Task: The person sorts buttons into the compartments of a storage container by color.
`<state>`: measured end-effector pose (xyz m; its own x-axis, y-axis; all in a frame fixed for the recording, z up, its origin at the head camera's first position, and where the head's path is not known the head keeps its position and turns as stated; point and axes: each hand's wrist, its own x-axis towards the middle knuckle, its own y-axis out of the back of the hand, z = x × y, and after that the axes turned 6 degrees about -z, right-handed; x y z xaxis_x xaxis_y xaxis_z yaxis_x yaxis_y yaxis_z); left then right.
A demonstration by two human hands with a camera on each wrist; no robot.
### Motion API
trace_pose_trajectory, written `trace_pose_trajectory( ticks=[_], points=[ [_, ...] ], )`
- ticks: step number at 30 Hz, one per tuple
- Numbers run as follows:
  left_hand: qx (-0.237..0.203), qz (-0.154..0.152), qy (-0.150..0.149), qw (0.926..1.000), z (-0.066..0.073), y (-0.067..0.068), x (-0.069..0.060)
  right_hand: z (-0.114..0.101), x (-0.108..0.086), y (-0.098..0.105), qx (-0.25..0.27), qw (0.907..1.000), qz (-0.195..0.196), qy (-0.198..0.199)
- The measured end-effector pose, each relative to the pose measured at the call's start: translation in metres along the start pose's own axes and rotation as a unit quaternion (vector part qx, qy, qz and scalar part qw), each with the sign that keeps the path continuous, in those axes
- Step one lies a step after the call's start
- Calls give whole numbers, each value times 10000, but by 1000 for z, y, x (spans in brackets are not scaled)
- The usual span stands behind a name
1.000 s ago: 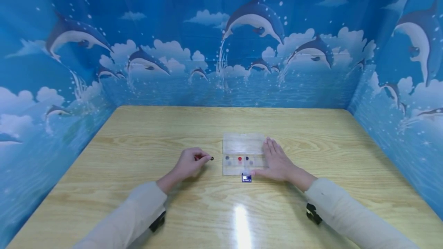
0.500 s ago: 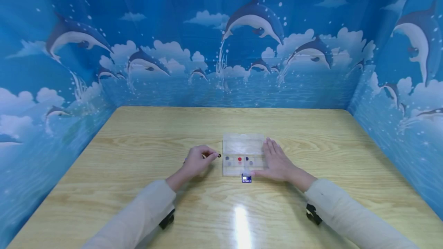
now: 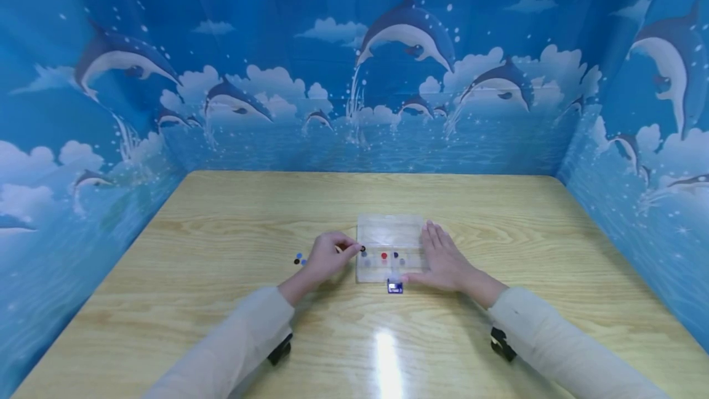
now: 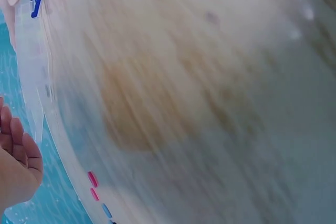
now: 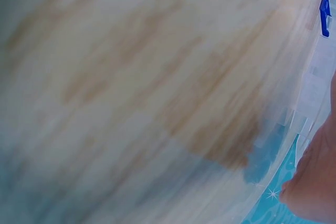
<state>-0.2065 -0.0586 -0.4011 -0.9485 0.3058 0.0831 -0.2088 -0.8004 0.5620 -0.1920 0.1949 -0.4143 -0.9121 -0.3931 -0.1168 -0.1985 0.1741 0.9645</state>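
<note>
In the head view my left hand [image 3: 330,256] pinches a small black button-like disc [image 3: 362,249] between thumb and fingertips, at the left edge of a clear plastic compartment box [image 3: 372,276]. The box's lid lies open toward the back, and a blue latch [image 3: 395,287] sticks out at its front. Inside are a red disc [image 3: 384,256], a dark disc [image 3: 396,255] and a greyish disc [image 3: 364,253]. My right hand [image 3: 446,262] rests with straight fingers along the box's right side, its thumb near the latch. The left wrist view shows the left hand's [image 4: 20,161] curled fingers; the disc is hidden there.
Left of the left hand, several loose discs lie on the wooden table [image 3: 249,214], including a blue disc [image 3: 299,255] and a black disc [image 3: 296,261]. Pink discs [image 4: 93,179] also show in the left wrist view. A dolphin-print curtain [image 3: 354,134] encloses the table's back and sides.
My left hand has moved right with the black disc, from the bare table to the box's left edge. Loose discs behind it have come into view. The right hand stays in place.
</note>
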Motion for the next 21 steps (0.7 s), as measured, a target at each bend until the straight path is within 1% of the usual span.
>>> trace_pose_trajectory(
  ticks=[4, 7, 9, 11, 13, 16, 21],
  points=[
    [85, -103, 109, 9999, 0, -2, 2, 0, 0, -1, 21, 10000, 47, 36],
    [53, -144, 67, 9999, 1, -5, 5, 1, 0, -1, 37, 9999, 86, 58],
    [-23, -163, -51, 9999, 2, -7, 6, 2, 0, -1, 31, 10000, 82, 44],
    [-115, -197, -106, 9997, 3, -9, 7, 2, 0, -1, 19, 10000, 64, 25],
    [-132, -238, -116, 9996, 6, -11, 8, 2, 0, -1, 7, 10000, 41, 15],
    [-75, -312, -43, 9995, 10, -13, 10, 2, 1, -1, -10, 10000, 19, 7],
    [29, -394, -77, 9992, 16, -18, 14, 2, 1, -1, 55, 10000, 45, 17]
  ],
)
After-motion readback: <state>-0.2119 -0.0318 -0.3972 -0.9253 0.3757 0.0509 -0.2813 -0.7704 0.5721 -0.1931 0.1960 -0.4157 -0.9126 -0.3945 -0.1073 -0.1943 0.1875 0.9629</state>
